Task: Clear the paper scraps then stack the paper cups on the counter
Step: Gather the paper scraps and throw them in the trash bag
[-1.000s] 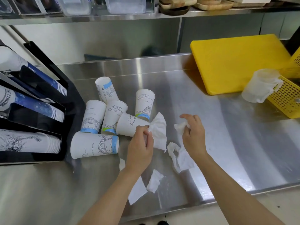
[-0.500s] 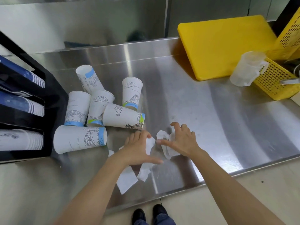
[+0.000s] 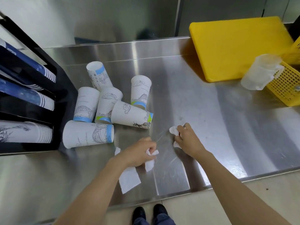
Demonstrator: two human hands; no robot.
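Observation:
Several white paper cups with line drawings sit in a loose cluster on the steel counter (image 3: 211,127); some stand upside down (image 3: 140,90), two lie on their sides (image 3: 87,135) (image 3: 131,115). My left hand (image 3: 139,151) is closed on a crumpled white paper scrap (image 3: 152,152) just below the cups. My right hand (image 3: 188,140) is closed on another crumpled scrap (image 3: 173,130) to the right. A flat white scrap (image 3: 129,181) lies under my left wrist, a small one (image 3: 149,165) beside it, and a tiny piece (image 3: 117,150) left of the hand.
A black cup dispenser (image 3: 32,111) holding sleeves of cups stands at the left. A yellow cutting board (image 3: 235,49) leans at the back right, with a clear plastic jug (image 3: 259,72) and a yellow basket (image 3: 285,85) beside it. The counter's front edge runs near my feet.
Both hands have closed, bunching the scraps they were pressing on into their fists. The large scrap between the hands is gone from the counter. The view has tilted down slightly.

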